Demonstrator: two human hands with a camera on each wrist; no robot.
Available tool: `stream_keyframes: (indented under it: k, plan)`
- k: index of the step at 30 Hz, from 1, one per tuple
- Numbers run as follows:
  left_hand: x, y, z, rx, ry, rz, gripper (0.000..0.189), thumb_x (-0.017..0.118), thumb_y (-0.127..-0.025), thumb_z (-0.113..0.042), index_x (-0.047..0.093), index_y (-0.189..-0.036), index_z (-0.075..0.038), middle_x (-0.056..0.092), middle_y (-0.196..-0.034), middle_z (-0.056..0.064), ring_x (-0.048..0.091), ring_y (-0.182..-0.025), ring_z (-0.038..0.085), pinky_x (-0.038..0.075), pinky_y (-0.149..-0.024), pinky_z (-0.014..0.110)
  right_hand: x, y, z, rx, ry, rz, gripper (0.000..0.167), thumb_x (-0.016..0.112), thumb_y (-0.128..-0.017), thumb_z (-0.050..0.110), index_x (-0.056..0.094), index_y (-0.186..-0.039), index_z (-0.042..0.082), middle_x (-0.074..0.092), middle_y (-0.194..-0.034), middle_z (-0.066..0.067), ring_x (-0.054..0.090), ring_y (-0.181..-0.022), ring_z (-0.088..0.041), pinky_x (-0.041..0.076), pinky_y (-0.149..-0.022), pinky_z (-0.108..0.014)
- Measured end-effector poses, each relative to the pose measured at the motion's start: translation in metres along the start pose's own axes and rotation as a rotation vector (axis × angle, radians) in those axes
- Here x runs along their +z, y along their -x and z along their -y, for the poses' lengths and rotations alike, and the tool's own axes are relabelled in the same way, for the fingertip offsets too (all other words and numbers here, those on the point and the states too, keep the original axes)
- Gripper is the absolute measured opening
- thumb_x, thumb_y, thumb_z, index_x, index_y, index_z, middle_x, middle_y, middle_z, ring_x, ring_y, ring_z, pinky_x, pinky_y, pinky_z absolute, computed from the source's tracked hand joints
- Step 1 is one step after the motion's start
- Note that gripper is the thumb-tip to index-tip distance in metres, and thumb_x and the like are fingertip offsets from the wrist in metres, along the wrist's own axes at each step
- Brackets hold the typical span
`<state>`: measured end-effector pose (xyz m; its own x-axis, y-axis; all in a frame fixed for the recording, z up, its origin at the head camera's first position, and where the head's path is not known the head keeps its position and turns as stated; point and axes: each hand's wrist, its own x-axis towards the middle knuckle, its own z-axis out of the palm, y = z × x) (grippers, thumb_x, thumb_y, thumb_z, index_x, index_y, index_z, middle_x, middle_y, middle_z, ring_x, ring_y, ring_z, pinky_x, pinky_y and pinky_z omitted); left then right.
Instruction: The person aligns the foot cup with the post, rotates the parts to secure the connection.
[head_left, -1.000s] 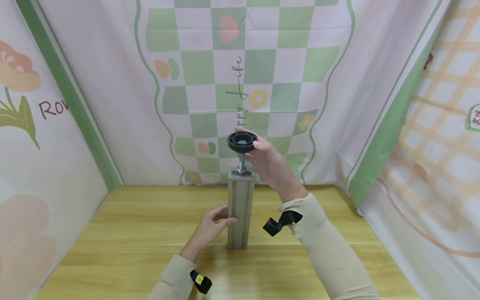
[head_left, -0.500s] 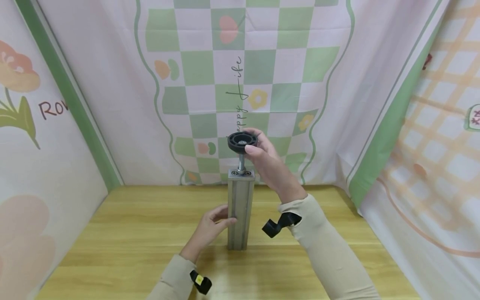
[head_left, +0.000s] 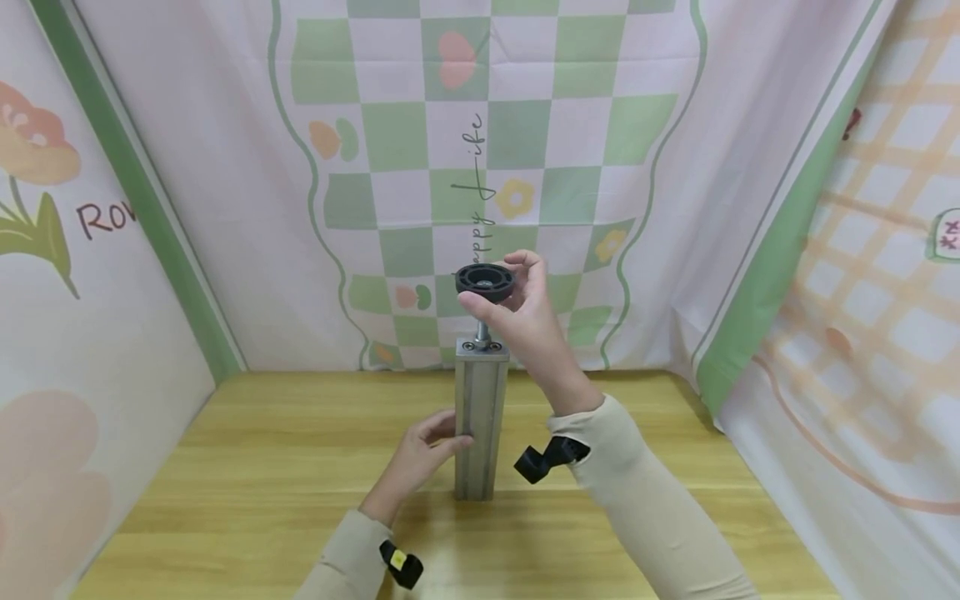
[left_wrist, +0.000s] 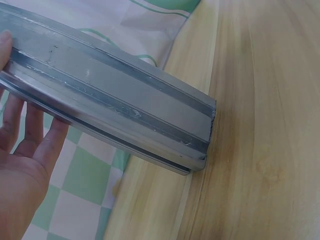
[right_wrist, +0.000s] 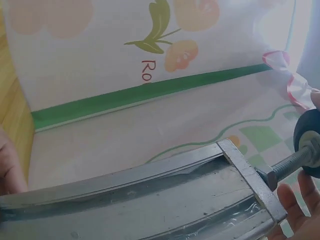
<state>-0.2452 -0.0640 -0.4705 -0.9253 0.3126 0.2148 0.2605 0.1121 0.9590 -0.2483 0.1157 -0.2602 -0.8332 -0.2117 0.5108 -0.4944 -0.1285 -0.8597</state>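
An aluminium profile (head_left: 480, 433) stands upright on the wooden table, its lower end on the tabletop. A levelling foot with a black round base (head_left: 497, 295) points upward from its top end plate (right_wrist: 250, 185) on a threaded rod (right_wrist: 292, 166) with a nut (right_wrist: 270, 177). My left hand (head_left: 416, 457) grips the profile at mid-height, thumb on the near face and fingers behind. My right hand (head_left: 536, 329) holds the rim of the black base, thumb at its near edge and fingers at the right and back.
The wooden table (head_left: 300, 467) reaches back to a hanging cloth (head_left: 397, 133) with green and white checks. Printed cloths also hang on the left (head_left: 112, 333) and right (head_left: 862, 333). A black strap mount (head_left: 551, 458) sits at my right wrist.
My right thumb has swept from the right side of the black base across its near edge to the left, the wrist following slightly left. My left hand and the profile have stayed put.
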Motion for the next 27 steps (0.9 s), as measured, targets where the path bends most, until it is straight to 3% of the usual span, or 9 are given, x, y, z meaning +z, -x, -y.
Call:
stream_keyframes:
  k: [5, 10, 17, 23, 27]
  plan:
    - [0.0001, 0.0003, -0.0011, 0.004, 0.007, 0.002, 0.041, 0.075, -0.091, -0.040, 0.066, -0.129, -0.026, 0.070, -0.118, -0.001, 0.062, -0.112, 0.022, 0.051, -0.096, 0.047, -0.0004, 0.0021, -0.0012, -0.043, 0.058, 0.042, 0.087, 0.077, -0.087, 0.041, 0.022, -0.152, 0.023, 0.043, -0.139, -0.010, 0.056, -0.119, -0.026, 0.051, -0.094, -0.035]
    - [-0.0002, 0.0006, -0.0006, 0.009, 0.005, 0.001, 0.040, 0.074, -0.092, -0.038, 0.066, -0.129, -0.025, 0.070, -0.117, -0.001, 0.062, -0.112, 0.022, 0.051, -0.096, 0.047, -0.0024, 0.0014, -0.0049, -0.059, 0.034, 0.113, 0.093, 0.067, -0.089, 0.060, 0.018, -0.157, 0.021, 0.039, -0.152, -0.007, 0.047, -0.134, -0.024, 0.038, -0.111, -0.043]
    - [0.0006, 0.0003, -0.0009, 0.008, -0.002, -0.002, 0.041, 0.075, -0.091, -0.039, 0.067, -0.128, -0.025, 0.070, -0.115, -0.001, 0.062, -0.112, 0.022, 0.051, -0.096, 0.046, -0.0052, -0.0002, -0.0077, -0.089, -0.017, 0.119, 0.068, 0.047, -0.097, 0.035, 0.021, -0.156, 0.013, 0.040, -0.152, -0.016, 0.044, -0.135, -0.025, 0.030, -0.114, -0.047]
    - [0.0007, 0.0008, -0.0008, 0.001, -0.001, -0.006, 0.041, 0.075, -0.091, -0.040, 0.067, -0.129, -0.026, 0.070, -0.116, -0.001, 0.062, -0.113, 0.022, 0.050, -0.097, 0.047, -0.0049, -0.0013, -0.0077, -0.088, -0.150, 0.160, 0.070, 0.041, -0.095, 0.029, 0.023, -0.154, -0.003, 0.041, -0.147, -0.028, 0.045, -0.133, -0.029, 0.029, -0.112, -0.043]
    - [0.0006, 0.0012, -0.0009, -0.001, -0.006, -0.007, 0.041, 0.075, -0.091, -0.039, 0.066, -0.129, -0.025, 0.070, -0.116, -0.001, 0.062, -0.114, 0.023, 0.050, -0.097, 0.048, -0.0037, -0.0009, -0.0093, -0.075, -0.196, 0.185, 0.071, 0.039, -0.095, 0.031, 0.023, -0.154, -0.005, 0.039, -0.148, -0.032, 0.043, -0.136, -0.031, 0.026, -0.115, -0.041]
